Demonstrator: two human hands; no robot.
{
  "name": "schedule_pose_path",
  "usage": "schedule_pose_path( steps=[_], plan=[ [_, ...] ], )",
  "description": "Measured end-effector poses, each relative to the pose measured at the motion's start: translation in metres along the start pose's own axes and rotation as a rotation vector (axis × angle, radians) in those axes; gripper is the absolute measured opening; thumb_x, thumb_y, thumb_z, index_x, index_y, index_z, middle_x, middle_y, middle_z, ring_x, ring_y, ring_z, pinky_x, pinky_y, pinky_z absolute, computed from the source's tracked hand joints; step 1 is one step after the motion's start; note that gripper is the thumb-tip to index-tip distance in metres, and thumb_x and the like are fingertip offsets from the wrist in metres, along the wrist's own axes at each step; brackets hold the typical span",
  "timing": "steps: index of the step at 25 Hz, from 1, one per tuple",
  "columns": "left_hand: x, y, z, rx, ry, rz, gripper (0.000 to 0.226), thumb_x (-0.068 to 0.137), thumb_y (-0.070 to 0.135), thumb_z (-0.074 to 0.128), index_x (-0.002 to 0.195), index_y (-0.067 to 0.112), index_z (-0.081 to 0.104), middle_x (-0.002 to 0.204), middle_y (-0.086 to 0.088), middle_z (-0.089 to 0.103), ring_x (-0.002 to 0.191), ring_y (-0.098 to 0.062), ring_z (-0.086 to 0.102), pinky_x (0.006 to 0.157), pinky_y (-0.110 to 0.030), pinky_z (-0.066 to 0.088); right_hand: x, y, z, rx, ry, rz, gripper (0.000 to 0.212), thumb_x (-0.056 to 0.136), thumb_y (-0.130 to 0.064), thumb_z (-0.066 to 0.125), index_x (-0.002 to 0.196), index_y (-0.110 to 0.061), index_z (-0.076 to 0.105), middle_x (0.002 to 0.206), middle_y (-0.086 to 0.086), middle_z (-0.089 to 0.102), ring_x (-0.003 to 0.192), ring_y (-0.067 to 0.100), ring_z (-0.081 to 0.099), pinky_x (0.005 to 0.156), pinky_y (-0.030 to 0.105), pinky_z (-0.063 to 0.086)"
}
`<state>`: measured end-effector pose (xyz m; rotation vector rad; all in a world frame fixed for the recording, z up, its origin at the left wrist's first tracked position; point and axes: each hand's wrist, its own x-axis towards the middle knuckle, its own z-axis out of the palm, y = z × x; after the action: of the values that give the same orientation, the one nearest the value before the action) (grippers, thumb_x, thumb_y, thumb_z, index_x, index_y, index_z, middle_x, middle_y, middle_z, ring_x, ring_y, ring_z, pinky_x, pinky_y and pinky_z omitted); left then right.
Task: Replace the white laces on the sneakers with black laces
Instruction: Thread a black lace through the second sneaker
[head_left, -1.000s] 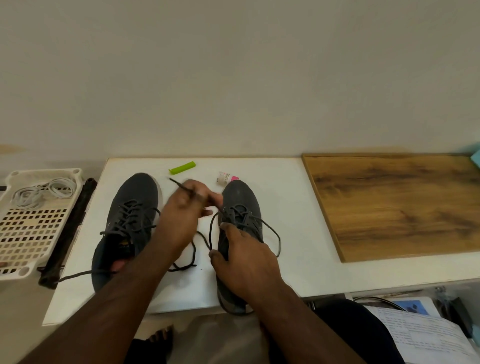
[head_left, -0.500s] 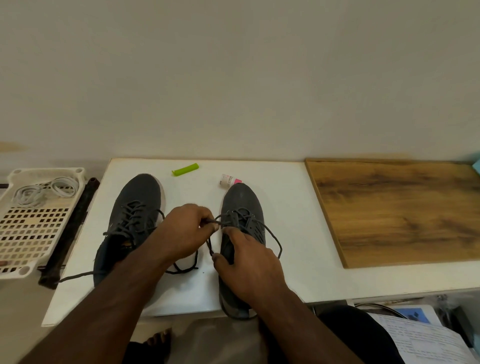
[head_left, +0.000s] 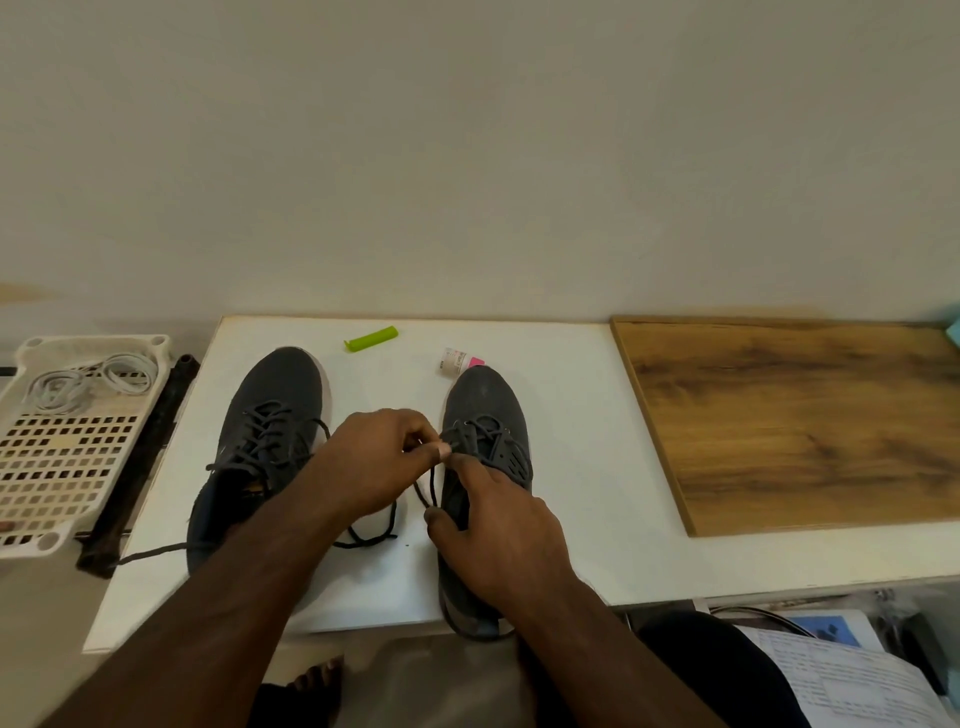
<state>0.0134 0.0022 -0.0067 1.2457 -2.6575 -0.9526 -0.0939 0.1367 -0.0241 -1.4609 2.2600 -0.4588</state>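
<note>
Here, at centre frame, the left hand (head_left: 379, 462) pinches the black lace (head_left: 423, 486) tip at an eyelet of the right-hand sneaker (head_left: 485, 467); the right hand (head_left: 498, 525) grips that shoe, apparently steadying the eyelet row. Feed the tip straight, then pull slack evenly. White laces (head_left: 93, 382) lie in the tray (head_left: 31, 457), upper left

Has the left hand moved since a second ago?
Yes. The left hand has dropped from near the toe of the right sneaker toward its eyelets, nearer the person, pinching the black lace.
</note>
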Motion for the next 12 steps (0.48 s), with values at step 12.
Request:
schedule_pose_path(
  steps=[12],
  plan=[
    [-0.001,0.02,-0.009,-1.174,0.332,-0.168,0.023,0.1,0.014,0.044,0.077,0.014,0.046,0.064,-0.001,0.043,0.06,-0.019,0.055,0.061,-0.04,0.057,-0.002,-0.002,-0.002,0.017,-0.001,0.012,0.055,0.095,-0.052,0.049,0.145,-0.04,0.032,0.136,-0.009,0.056,0.117,0.018,0.058,0.095,0.038,0.05]
  ],
)
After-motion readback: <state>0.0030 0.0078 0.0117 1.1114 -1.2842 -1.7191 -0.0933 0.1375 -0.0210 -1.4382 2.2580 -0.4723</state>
